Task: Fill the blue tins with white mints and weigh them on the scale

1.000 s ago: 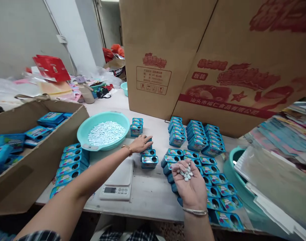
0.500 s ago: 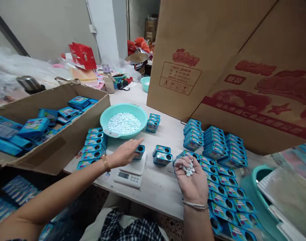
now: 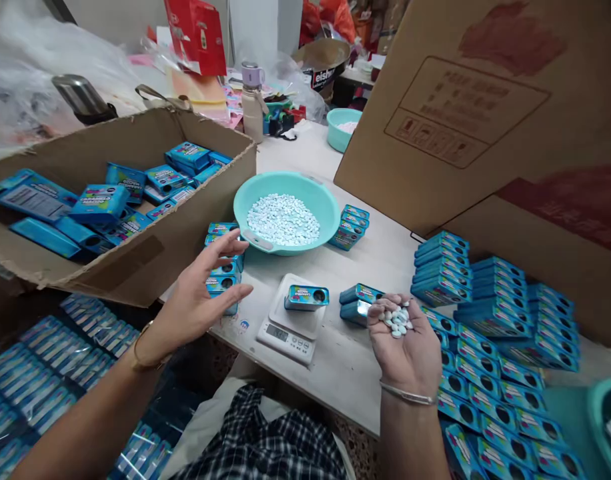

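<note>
My right hand (image 3: 405, 343) is palm up and cupped around a heap of small white candies (image 3: 396, 320), just right of the white digital scale (image 3: 293, 323). One blue tin (image 3: 306, 297) with a round hole lies on the scale's platform. My left hand (image 3: 203, 293) hovers open, fingers spread, left of the scale and over a row of blue tins (image 3: 220, 270) at the table edge. It holds nothing. A teal basin (image 3: 285, 210) full of white candies stands behind the scale.
A cardboard box (image 3: 135, 260) of blue packs sits at the left. Big cartons (image 3: 485, 120) rise at the back right. Rows of open blue tins (image 3: 485, 373) cover the right side. A bottle (image 3: 252, 100) and a small teal bowl (image 3: 341, 128) stand farther back.
My left hand set a blue tin on the scale, let go and drew back to the left, now open. The view swung left and down. My right hand kept its candies.
</note>
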`<action>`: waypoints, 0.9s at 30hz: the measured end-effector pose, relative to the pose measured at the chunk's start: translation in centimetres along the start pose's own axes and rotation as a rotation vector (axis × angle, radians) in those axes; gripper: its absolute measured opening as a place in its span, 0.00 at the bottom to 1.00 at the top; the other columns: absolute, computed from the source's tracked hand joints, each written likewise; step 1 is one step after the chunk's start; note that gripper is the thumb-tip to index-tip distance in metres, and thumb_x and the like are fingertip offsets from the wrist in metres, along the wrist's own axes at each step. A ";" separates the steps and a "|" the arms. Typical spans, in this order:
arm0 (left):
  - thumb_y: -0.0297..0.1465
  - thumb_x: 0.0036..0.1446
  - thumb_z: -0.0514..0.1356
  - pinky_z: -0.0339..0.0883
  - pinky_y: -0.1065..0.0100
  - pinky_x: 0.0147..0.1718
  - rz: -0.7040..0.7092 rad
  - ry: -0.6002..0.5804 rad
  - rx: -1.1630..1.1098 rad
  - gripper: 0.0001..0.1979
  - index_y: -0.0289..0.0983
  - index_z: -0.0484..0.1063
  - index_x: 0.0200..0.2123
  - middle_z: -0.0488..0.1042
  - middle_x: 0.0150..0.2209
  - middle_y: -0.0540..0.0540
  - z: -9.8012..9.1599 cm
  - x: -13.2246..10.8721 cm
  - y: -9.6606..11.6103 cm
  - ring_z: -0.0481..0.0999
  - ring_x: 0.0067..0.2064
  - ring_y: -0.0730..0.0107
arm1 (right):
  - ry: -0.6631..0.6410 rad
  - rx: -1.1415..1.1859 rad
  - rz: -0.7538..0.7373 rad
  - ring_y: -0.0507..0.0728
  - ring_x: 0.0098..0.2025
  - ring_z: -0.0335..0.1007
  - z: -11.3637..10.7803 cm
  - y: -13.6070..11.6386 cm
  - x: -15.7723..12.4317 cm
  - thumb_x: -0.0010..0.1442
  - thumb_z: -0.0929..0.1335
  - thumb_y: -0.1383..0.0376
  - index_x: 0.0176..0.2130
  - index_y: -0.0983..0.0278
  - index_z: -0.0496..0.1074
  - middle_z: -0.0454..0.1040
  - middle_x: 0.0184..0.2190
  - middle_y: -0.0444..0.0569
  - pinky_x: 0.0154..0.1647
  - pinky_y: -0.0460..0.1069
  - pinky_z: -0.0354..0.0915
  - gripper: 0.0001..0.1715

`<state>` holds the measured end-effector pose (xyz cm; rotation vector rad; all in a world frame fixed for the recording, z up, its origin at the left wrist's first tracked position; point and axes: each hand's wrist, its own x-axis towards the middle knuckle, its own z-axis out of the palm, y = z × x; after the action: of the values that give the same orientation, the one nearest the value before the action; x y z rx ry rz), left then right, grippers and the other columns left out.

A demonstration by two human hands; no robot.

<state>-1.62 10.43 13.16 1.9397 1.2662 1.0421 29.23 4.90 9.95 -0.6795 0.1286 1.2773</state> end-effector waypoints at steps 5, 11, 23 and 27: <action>0.37 0.58 0.63 0.65 0.53 0.58 -0.065 -0.002 -0.086 0.34 0.46 0.55 0.65 0.69 0.58 0.43 0.9 -1.1 -1.5 0.69 0.59 0.56 | -0.029 -0.015 0.071 0.48 0.27 0.63 0.6 1.7 1.7 0.58 0.65 0.71 0.32 0.64 0.64 0.63 0.28 0.42 0.27 0.44 0.68 0.03; 0.37 0.57 0.63 0.64 0.53 0.59 -0.083 -0.117 -0.148 0.38 0.47 0.49 0.67 0.67 0.59 0.42 2.7 -0.9 -1.7 0.68 0.60 0.56 | -0.058 -0.033 0.098 0.48 0.25 0.59 1.4 3.0 2.7 0.60 0.63 0.69 0.32 0.64 0.63 0.60 0.25 0.40 0.26 0.44 0.65 0.04; 0.34 0.57 0.63 0.59 0.49 0.59 0.200 -0.339 0.001 0.40 0.44 0.45 0.67 0.64 0.59 0.39 10.5 1.2 -1.6 0.63 0.60 0.51 | -0.103 -0.135 0.040 0.45 0.20 0.54 3.4 6.1 3.4 0.63 0.66 0.62 0.32 0.63 0.65 0.58 0.22 0.35 0.28 0.44 0.65 0.09; 0.34 0.56 0.63 0.62 0.50 0.56 0.163 -0.312 -0.038 0.39 0.43 0.49 0.66 0.68 0.54 0.40 12.8 1.5 -2.0 0.67 0.56 0.53 | -0.091 -0.220 -0.052 0.45 0.20 0.55 3.9 7.1 3.3 0.61 0.68 0.58 0.32 0.62 0.65 0.56 0.19 0.33 0.32 0.45 0.67 0.11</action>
<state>8.72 11.84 5.34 2.1054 0.9230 0.7925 22.68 10.62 8.76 -0.8061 -0.1049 1.2813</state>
